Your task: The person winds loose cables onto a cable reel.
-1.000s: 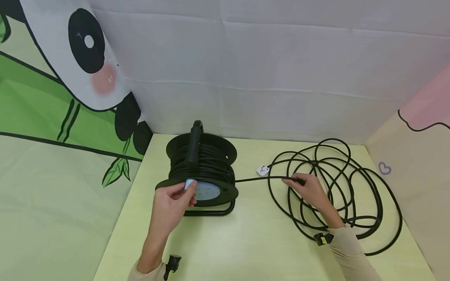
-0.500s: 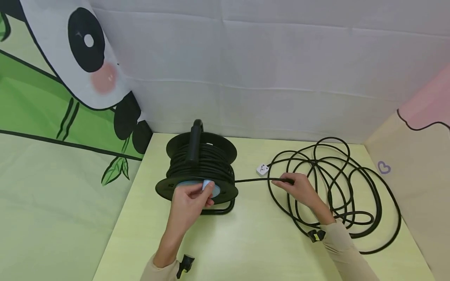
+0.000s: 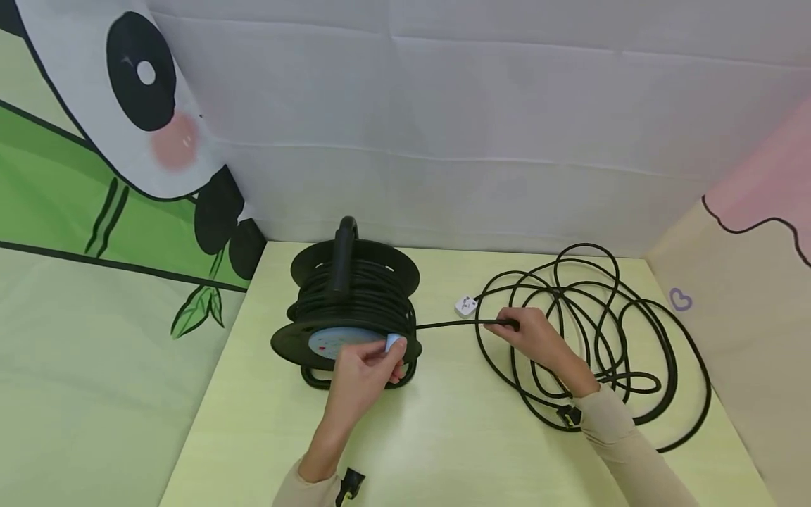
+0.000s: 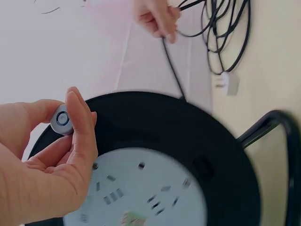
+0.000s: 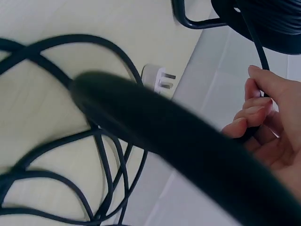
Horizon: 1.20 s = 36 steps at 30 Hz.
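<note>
On the table stands a black cable reel [image 3: 352, 296] wound with black cable, its blue socket face [image 4: 141, 188] turned to the front. My left hand [image 3: 364, 373] pinches the light blue crank knob [image 4: 61, 120] between thumb and fingers, at the right part of the reel's front disc. Off to the right, my right hand [image 3: 532, 338] grips the black cable [image 3: 446, 324], which runs straight and roughly level from the reel to the fingers. Beyond that hand the rest of the cable lies in loose loops [image 3: 617, 282]. A white plug [image 3: 465, 305] lies between reel and loops.
The reel's black carrying handle [image 3: 343, 260] rises over the drum, and its tube stand [image 3: 315, 380] rests on the pale yellow table [image 3: 456, 429]. A white cloth wall [image 3: 481, 141] closes off the back, with printed cloth at both sides.
My left hand has carried the knob rightward round the reel's front disc, from its left part to its right. The right hand has shifted a little left, toward the reel, holding the cable.
</note>
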Each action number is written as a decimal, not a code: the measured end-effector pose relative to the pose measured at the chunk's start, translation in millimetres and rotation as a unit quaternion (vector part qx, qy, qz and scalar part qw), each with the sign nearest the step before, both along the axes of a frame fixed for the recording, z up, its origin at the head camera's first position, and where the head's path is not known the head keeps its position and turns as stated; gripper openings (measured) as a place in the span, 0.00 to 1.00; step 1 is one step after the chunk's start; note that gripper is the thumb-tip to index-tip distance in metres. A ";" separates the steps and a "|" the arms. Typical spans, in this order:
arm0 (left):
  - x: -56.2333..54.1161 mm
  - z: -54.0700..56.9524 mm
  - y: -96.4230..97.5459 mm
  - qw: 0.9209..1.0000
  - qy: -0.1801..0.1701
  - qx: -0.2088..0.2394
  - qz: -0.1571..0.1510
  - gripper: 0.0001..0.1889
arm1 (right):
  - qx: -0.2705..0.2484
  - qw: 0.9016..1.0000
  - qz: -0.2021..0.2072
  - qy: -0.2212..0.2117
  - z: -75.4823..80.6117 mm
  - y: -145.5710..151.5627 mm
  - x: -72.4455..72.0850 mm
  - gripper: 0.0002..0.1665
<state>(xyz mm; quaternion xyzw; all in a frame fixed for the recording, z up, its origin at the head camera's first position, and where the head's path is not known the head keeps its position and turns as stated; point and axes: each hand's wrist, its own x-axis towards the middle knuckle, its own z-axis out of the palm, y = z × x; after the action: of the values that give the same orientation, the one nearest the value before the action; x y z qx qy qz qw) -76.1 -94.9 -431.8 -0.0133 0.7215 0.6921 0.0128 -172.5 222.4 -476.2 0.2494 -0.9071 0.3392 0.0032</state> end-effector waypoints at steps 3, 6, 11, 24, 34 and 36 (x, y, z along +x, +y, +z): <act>-0.1 -10.6 6.4 1.000 -0.004 -0.007 0.001 0.12 | 0.003 1.000 -0.006 -0.001 4.5 10.0 0.2 0.13; 0.2 -22.6 10.7 1.000 -0.012 -0.018 0.005 0.11 | 0.002 1.000 -0.017 0.003 8.1 24.1 0.2 0.14; 1.0 -53.7 6.8 0.998 -0.034 -0.044 0.024 0.11 | -0.002 0.999 -0.037 0.019 16.3 49.6 2.2 0.17; 9.3 -116.8 -33.4 0.985 -0.079 -0.119 0.097 0.13 | 0.024 0.998 -0.043 0.033 22.3 82.0 9.2 0.13; 9.1 -118.1 -47.7 0.983 -0.095 -0.116 0.110 0.14 | 0.029 0.997 -0.052 0.042 18.4 91.6 10.1 0.14; 9.1 -118.6 -50.2 0.982 -0.099 -0.117 0.113 0.14 | 0.032 0.996 -0.068 0.038 17.8 95.5 10.7 0.16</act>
<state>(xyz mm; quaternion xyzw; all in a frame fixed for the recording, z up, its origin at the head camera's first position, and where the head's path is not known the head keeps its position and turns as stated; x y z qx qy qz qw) -67.1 -145.0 -550.4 -0.1647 0.7866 0.5951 0.0041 -161.8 317.9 -458.4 0.1993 -0.9316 0.2993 0.0526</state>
